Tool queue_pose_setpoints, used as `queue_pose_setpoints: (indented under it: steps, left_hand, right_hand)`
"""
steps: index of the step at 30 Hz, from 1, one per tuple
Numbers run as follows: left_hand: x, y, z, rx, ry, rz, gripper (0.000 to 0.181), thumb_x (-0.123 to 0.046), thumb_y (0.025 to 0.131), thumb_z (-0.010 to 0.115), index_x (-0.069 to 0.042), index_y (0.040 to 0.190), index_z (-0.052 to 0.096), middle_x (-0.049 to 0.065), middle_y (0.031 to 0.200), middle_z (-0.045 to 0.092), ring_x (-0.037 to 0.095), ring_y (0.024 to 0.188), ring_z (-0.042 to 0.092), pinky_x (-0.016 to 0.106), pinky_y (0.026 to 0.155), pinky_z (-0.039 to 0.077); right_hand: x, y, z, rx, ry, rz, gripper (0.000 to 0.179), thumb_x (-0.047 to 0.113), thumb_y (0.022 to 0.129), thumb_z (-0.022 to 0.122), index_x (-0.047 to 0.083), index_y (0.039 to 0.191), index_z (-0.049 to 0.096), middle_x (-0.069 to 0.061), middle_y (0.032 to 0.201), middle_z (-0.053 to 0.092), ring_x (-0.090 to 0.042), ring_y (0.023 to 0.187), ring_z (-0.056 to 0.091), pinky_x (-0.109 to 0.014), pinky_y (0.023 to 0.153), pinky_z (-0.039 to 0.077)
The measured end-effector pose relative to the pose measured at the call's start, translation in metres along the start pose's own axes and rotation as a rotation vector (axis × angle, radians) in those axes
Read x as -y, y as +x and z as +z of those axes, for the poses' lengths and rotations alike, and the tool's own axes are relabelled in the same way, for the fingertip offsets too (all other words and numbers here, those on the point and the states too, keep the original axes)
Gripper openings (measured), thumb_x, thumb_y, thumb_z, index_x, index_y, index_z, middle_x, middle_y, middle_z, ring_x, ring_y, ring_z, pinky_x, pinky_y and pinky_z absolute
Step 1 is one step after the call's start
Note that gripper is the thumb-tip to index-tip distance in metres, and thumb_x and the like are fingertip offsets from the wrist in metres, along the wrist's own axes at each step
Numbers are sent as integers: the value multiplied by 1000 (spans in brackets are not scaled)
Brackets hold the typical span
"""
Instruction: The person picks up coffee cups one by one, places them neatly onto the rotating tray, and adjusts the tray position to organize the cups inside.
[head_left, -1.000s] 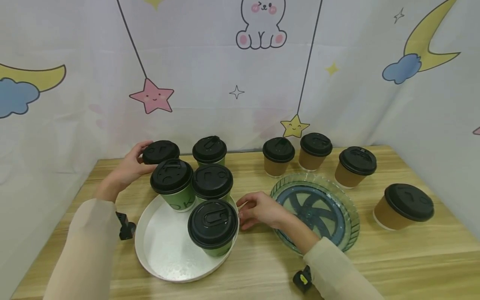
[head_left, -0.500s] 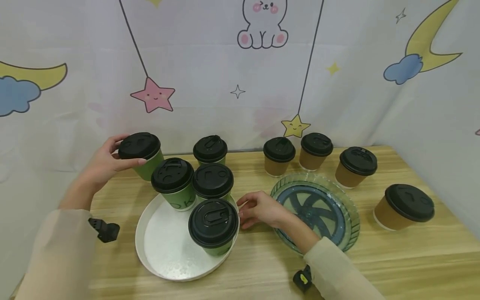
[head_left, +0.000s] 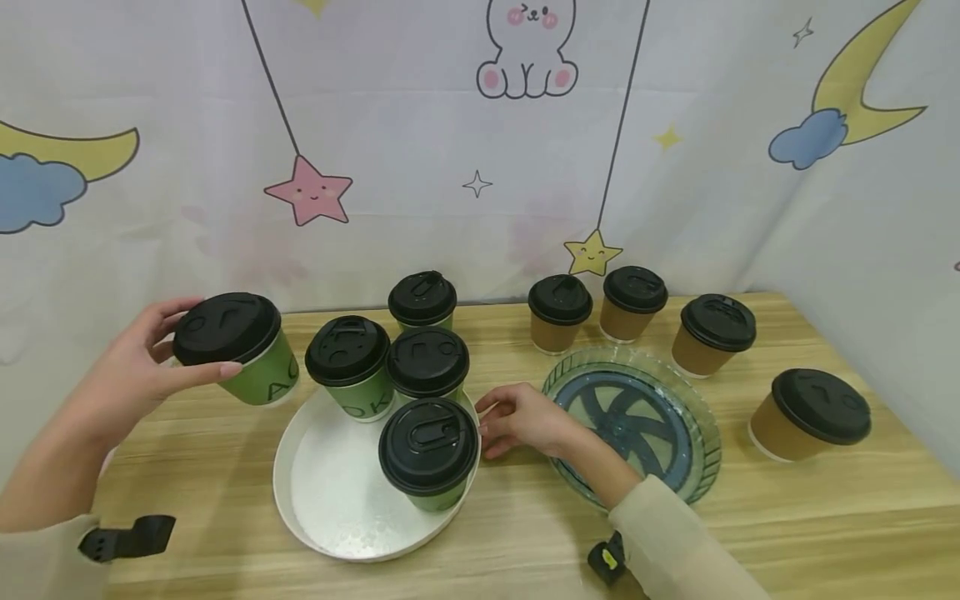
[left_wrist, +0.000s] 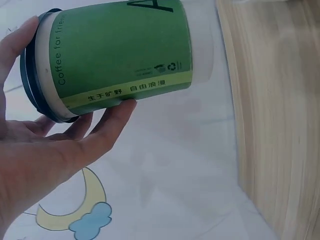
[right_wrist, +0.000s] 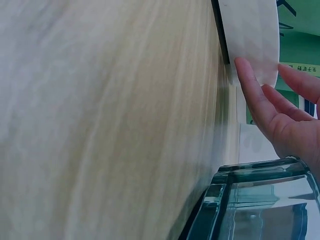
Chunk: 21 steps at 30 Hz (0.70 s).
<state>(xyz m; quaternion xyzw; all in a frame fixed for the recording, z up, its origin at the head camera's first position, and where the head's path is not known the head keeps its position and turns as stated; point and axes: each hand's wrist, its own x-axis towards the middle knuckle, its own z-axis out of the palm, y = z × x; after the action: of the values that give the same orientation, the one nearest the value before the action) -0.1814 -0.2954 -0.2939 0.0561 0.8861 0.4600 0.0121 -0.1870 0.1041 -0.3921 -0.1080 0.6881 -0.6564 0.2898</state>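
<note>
- The green cup (head_left: 251,354) you carry is above the tabletop (head_left: 540,542), roughly upright as far as you can tell, left of the white tray (head_left: 330,492) and not over it.
- Your left hand (head_left: 123,387) pinches it around the black lid (head_left: 225,325), thumb on the near side, fingers on the far side.
- A second ago it was behind the tray's cups; since then you have brought it out leftward and toward yourself. It now looks to be in mid-carry, well away from its neighbours and not yet set down.
- Your right hand (head_left: 525,421) has stayed at the tray's right side, fingers slightly apart and touching it, probably steadying it.
- Three more green cups (head_left: 427,454) are grouped at the tray; the middle one's base is hidden. A fourth green cup (head_left: 422,300) stands behind.
- Only your left wrist view shows the gap under the cup's base and its small print.
- Your right wrist view shows fingertips against the tray's outer wall; whether one hooks over the rim, you can't tell.
- Only the head view takes in the whole glass dish (head_left: 705,425) and, farther out, four brown cups (head_left: 806,412).
</note>
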Motion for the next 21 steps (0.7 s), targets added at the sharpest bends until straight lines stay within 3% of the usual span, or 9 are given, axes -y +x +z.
queue_pose_setpoints:
  steps: [3, 7, 11, 18, 21]
  left_hand:
    - [1, -12, 4, 4, 26, 35, 82, -12, 82, 70, -20, 144, 16, 20, 141, 19, 42, 123, 26, 46, 86, 42]
    - [3, -25, 11, 20, 43, 90, 79, -7, 79, 71, -20, 141, 23, 9, 133, 30, 12, 109, 42, 14, 68, 44]
    - [5, -39, 20, 38, -19, 135, 78, -1, 77, 71, -20, 138, 26, 2, 129, 33, -5, 101, 46, 18, 67, 49]
    - [8, -54, 36, 83, -209, 204, 79, 16, 72, 67, -13, 136, 30, 4, 126, 37, 8, 96, 55, 25, 66, 53]
    - [6, -58, 40, 70, -238, 246, 81, 19, 69, 68, -9, 136, 31, 6, 125, 38, 8, 97, 54, 25, 64, 53]
  right_hand:
    - [0, 0, 0, -3, 3, -1, 31, -10, 85, 54, -14, 115, 48, -13, 83, 62, -25, 72, 63, -42, 68, 54]
    - [-1, 0, -1, -5, 4, -2, 31, -10, 85, 54, -14, 114, 48, -12, 82, 62, -24, 72, 63, -42, 68, 54]
    - [-2, 0, 0, -3, 5, -4, 31, -11, 85, 54, -14, 114, 48, -12, 82, 62, -25, 72, 63, -42, 68, 54]
    - [-2, 0, 0, -5, 2, -5, 30, -11, 84, 55, -14, 114, 48, -12, 82, 62, -25, 72, 63, -42, 68, 54]
    - [-1, 0, 1, -4, 2, -7, 30, -10, 84, 55, -14, 113, 48, -12, 82, 62, -25, 72, 63, -42, 68, 54]
